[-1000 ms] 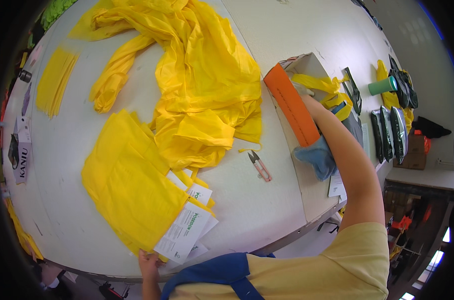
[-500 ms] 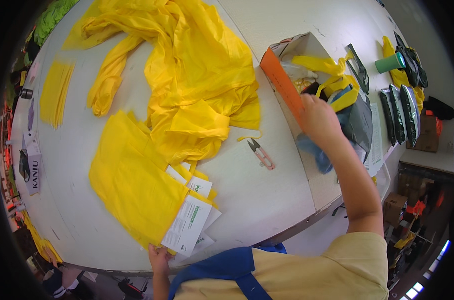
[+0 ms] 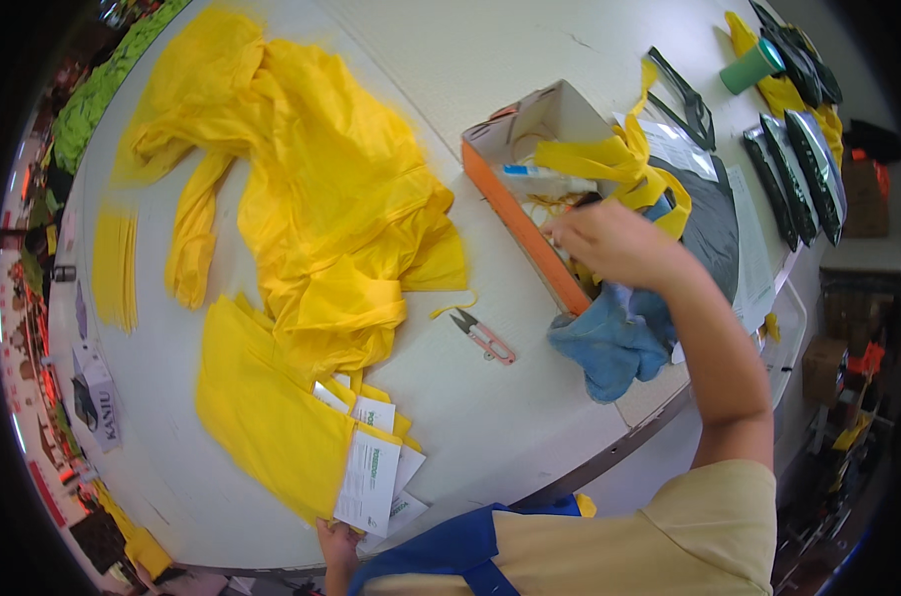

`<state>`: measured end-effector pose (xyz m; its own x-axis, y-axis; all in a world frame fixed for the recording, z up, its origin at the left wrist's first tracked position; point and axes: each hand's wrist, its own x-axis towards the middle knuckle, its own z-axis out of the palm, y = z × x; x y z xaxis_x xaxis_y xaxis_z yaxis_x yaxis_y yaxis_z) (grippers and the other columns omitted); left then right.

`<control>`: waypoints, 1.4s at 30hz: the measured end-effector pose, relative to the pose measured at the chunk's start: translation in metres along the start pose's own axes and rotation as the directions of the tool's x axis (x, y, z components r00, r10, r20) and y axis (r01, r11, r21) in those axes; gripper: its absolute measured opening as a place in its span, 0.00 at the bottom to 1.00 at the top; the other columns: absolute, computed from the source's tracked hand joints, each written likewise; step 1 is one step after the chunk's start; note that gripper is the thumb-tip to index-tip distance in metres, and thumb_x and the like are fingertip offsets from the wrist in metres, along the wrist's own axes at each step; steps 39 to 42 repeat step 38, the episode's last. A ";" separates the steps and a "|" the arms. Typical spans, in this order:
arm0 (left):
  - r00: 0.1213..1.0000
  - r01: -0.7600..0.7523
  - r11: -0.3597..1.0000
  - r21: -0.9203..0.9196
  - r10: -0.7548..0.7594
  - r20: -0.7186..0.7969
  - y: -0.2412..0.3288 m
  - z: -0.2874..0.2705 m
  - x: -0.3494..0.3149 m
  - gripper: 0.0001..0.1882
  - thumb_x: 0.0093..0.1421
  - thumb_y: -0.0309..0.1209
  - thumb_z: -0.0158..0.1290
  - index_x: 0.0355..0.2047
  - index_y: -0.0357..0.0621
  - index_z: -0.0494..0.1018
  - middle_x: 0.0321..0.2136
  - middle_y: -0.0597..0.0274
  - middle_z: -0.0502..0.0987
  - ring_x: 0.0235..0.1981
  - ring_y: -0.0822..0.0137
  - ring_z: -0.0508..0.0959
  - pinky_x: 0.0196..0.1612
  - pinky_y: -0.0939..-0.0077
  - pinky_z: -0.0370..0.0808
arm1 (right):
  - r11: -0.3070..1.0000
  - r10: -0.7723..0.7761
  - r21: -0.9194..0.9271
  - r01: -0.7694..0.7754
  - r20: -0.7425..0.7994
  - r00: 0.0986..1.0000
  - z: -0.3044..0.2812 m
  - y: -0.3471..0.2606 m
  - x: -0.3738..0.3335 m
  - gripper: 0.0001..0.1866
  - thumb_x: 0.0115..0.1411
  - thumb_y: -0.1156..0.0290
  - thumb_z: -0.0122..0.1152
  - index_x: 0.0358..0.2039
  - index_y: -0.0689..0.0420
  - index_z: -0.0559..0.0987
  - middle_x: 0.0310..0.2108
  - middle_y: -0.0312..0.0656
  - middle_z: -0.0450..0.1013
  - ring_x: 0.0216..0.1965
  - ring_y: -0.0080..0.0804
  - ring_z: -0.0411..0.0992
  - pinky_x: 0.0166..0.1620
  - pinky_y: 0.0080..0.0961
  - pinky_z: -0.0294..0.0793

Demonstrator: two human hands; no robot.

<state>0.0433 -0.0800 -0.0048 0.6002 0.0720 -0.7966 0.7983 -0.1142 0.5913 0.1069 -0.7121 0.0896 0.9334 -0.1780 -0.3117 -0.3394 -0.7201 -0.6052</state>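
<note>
My left hand [image 3: 338, 541] is at the near corner of a stack of folded yellow fabric pieces [image 3: 272, 427], its fingers closed on the fabric edge. White printed cards [image 3: 369, 485] stick out from the stack beside it. My right hand [image 3: 609, 243] reaches into an open cardboard box with an orange side [image 3: 520, 233], its fingers curled down among the contents. What they grip, if anything, is hidden. A white bottle with a blue label [image 3: 545, 181], yellow strips [image 3: 609, 159] and a dark item lie around the hand. A blue cloth [image 3: 614, 343] hangs over the box's near end.
A large heap of yellow fabric [image 3: 321, 199] covers the table's left middle. Pink-handled thread snips [image 3: 483, 338] lie between heap and box. Bundled yellow strips [image 3: 116, 268] sit at far left. Black packages [image 3: 793, 179] and a green cup [image 3: 751, 68] stand at right.
The view has shifted, so the table's things sit elsewhere in the picture. My right hand has moved further inside the box, from its orange rim. My left hand stays at the stack's corner.
</note>
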 end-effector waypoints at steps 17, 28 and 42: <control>0.993 0.071 0.988 0.140 -0.057 -0.101 0.008 0.012 0.003 0.18 0.60 0.24 0.45 0.48 0.52 0.54 0.41 0.56 0.72 0.32 0.62 0.79 0.26 0.70 0.78 | 0.953 -0.030 -0.301 0.026 -0.008 1.000 -0.008 0.043 0.066 0.13 0.58 0.71 0.50 0.43 0.60 0.74 0.34 0.51 0.75 0.37 0.49 0.74 0.42 0.37 0.72; 0.993 0.074 0.983 0.170 -0.056 -0.104 0.013 0.024 -0.006 0.15 0.62 0.26 0.45 0.48 0.50 0.57 0.39 0.62 0.72 0.31 0.70 0.76 0.26 0.78 0.71 | 0.942 -0.068 -0.293 0.163 0.307 0.949 -0.034 0.011 -0.043 0.23 0.43 0.80 0.55 0.43 0.51 0.77 0.36 0.43 0.74 0.46 0.42 0.69 0.60 0.43 0.56; 0.997 0.057 0.986 0.157 -0.050 -0.052 -0.004 -0.005 0.003 0.18 0.62 0.28 0.48 0.51 0.51 0.57 0.45 0.59 0.71 0.36 0.66 0.77 0.28 0.76 0.74 | 0.901 0.069 -0.431 -0.051 0.027 0.997 -0.039 -0.009 -0.112 0.13 0.38 0.80 0.61 0.26 0.50 0.82 0.32 0.34 0.72 0.51 0.35 0.64 0.65 0.44 0.44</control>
